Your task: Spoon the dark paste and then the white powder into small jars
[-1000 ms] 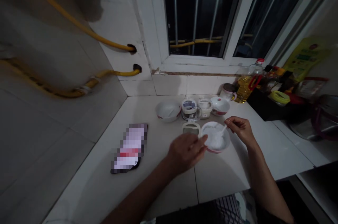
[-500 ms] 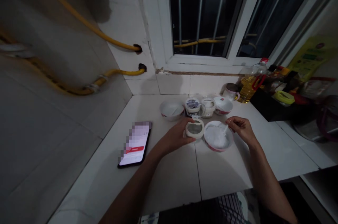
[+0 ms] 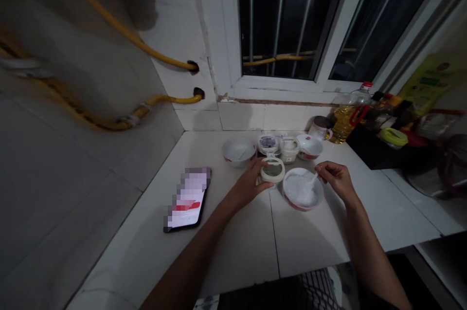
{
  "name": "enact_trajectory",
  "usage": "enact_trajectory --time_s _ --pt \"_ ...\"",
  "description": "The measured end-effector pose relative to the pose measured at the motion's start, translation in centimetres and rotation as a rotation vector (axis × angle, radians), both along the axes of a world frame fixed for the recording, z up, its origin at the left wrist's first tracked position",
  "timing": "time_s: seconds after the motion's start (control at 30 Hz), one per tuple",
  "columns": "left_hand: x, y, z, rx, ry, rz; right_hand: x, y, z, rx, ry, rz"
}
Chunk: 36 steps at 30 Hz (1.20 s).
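My left hand (image 3: 250,184) is closed round a round cream-rimmed lid (image 3: 273,170), held just above the white counter (image 3: 233,242). To its right stands a white bowl with a red band (image 3: 302,189), filled with something white. My right hand (image 3: 335,177) pinches the handle of a white spoon (image 3: 311,183) that dips into that bowl. Behind them stand a small white bowl (image 3: 238,151), two clear jars (image 3: 268,144) (image 3: 289,148) and another red-marked bowl (image 3: 309,146).
A phone (image 3: 188,199) with a lit screen lies on the counter to the left. An oil bottle (image 3: 346,118), a mug (image 3: 320,128) and packets crowd a dark tray (image 3: 379,152) at the right. Yellow hoses (image 3: 160,100) run along the left wall; a barred window is behind.
My left hand left the bowl's rim, took up the lid and lifted it toward the jars. The right hand has kept hold of the spoon in the bowl.
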State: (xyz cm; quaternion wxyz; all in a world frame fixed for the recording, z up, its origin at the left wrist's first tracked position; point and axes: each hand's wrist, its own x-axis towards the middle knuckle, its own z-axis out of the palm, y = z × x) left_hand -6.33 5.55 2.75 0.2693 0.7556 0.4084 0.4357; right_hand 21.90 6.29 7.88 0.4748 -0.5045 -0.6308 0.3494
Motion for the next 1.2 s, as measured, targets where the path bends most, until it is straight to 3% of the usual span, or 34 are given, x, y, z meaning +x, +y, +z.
enact_trajectory --time_s 0.1,0.2,0.3,0.43,0.6,0.83,1.07,1.2 --pt "-0.4 -0.6 1.2 0.143 0.069 0.158 0.1 0.0 0.0 0.033 0.024 -0.029" --pt "0.3 -2.2 2.5 0.432 0.088 0.371 0.3 0.1 0.0 0.088 0.078 -0.077" --pt "2.4 -4.2 2.5 0.598 0.199 0.284 0.2 0.0 0.2 0.147 0.141 -0.124" --pt "5.4 -6.2 0.7 0.57 0.292 0.111 -0.1 -0.1 0.3 0.202 0.213 -0.167" --pt "6.5 -6.4 -0.9 0.539 0.301 0.08 -0.6 -0.4 0.3 0.22 0.145 -0.133" --pt "6.5 -6.2 -0.7 0.547 0.304 0.085 -0.2 -1.1 0.2 0.34 -0.001 -0.036" --pt "6.5 -6.1 -1.2 0.48 0.314 0.07 -0.5 -1.6 0.2 0.389 0.166 -0.162" --pt "6.5 -6.0 -1.3 0.472 0.319 0.069 -1.4 -2.0 0.0 0.31 0.001 -0.047"
